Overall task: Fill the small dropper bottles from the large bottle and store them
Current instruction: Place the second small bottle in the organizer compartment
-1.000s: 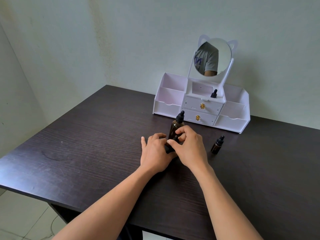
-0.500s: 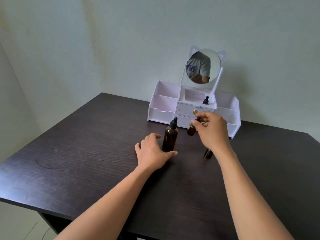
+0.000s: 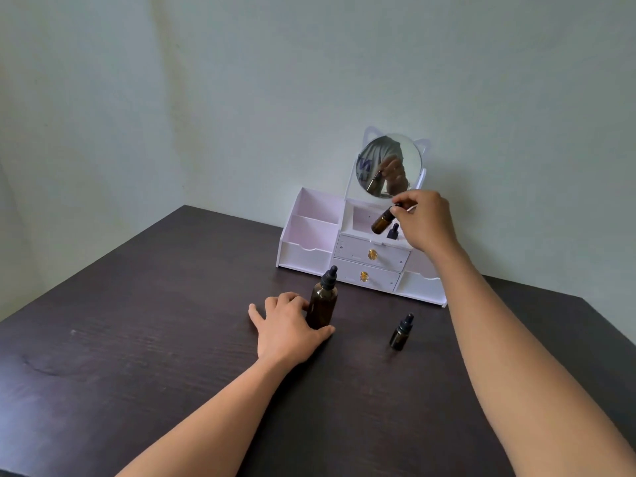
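Observation:
A large amber dropper bottle point(image 3: 322, 302) with a black cap stands upright on the dark table point(image 3: 137, 339). My left hand point(image 3: 287, 327) rests flat on the table beside it, fingers touching its base. My right hand point(image 3: 424, 220) pinches the cap end of a small amber dropper bottle point(image 3: 382, 222), holding it tilted in the air over the white organiser's point(image 3: 309, 256) top middle compartment. Another small bottle point(image 3: 393, 231) stands inside that compartment, only its black cap showing. A third small bottle point(image 3: 401, 332) stands upright on the table to the right of the large one.
The white organiser has two drawers with gold knobs point(image 3: 371, 254), open side bins and a round cat-ear mirror point(image 3: 388, 165), and it stands against the pale wall. The table's left edge drops off near the wall corner.
My right hand has lifted the small bottle up and away from the large bottle, carrying it to the organiser's top compartment. My left hand has stayed by the large bottle.

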